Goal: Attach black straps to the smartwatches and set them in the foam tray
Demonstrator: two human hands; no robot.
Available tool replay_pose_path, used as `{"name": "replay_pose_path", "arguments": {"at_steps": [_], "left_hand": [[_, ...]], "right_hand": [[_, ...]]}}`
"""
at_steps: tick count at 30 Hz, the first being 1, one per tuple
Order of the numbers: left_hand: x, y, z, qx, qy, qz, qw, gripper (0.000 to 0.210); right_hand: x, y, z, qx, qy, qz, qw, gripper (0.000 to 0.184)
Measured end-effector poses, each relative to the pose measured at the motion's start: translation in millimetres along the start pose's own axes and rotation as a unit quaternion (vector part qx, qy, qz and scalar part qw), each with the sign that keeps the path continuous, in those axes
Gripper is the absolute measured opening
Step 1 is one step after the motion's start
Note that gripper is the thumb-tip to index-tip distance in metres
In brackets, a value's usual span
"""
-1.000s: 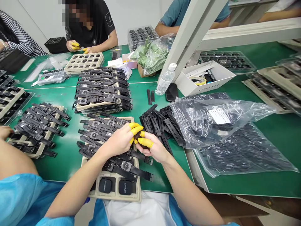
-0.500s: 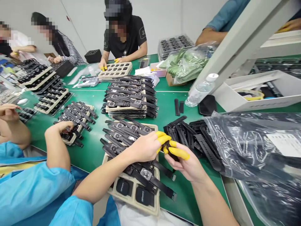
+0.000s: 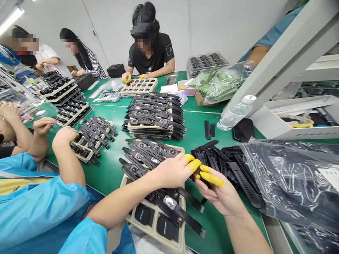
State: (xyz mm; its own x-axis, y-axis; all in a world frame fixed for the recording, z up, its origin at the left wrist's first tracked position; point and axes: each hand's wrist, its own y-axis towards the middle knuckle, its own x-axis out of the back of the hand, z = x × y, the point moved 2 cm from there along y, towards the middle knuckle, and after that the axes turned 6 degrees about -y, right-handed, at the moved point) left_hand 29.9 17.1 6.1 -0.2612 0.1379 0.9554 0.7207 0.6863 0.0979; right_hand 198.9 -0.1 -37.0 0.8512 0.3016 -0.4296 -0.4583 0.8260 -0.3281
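Over the right edge of a beige tray [image 3: 182,231], both my hands meet on a small black watch part [image 3: 197,170], mostly covered by fingers. My left hand [image 3: 177,171], with yellow finger cots on, pinches it from the left. From the right, my right hand [image 3: 216,188], also in yellow cots, is closed around it. Black smartwatches with straps [image 3: 169,201] lie in slanting rows across the tray under my left forearm. At its near end, square black pieces [image 3: 167,227] sit in compartments. A pile of loose black straps [image 3: 212,155] is just beyond my right hand.
A stack of strap-laden trays [image 3: 155,116] stands ahead. To the right are a water bottle [image 3: 235,113], a plastic bag [image 3: 288,176], a white box [image 3: 299,120] and a slanting post [image 3: 275,49]. A co-worker's arm [image 3: 65,148] works at another tray [image 3: 91,155] on the left.
The view has shifted slightly, so the scene sits lower and further right. Both my hands stay together on the black watch part, with the left fingers slightly repositioned.
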Motion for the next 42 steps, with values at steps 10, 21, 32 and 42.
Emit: {"name": "replay_pose_path", "arguments": {"at_steps": [10,21,32,42], "left_hand": [[-3.5,-2.0,-0.7,-0.009,-0.017,-0.016,1.000,0.047],[2.3,-0.5,-5.1,-0.024,0.050,0.012,0.998,0.039],[3.6,0.2,-6.9,-0.025,0.026,-0.011,0.999,0.037],[3.8,-1.8,-6.9,-0.030,0.071,0.003,0.997,0.038]], "right_hand": [[-0.4,1.0,-4.1,-0.004,-0.005,-0.001,1.000,0.049],[3.7,-0.1,-3.5,-0.014,-0.063,0.003,0.998,0.047],[3.4,1.6,-4.3,-0.016,-0.052,0.015,0.998,0.049],[3.0,3.2,-3.8,-0.032,-0.050,0.024,0.998,0.050]]}}
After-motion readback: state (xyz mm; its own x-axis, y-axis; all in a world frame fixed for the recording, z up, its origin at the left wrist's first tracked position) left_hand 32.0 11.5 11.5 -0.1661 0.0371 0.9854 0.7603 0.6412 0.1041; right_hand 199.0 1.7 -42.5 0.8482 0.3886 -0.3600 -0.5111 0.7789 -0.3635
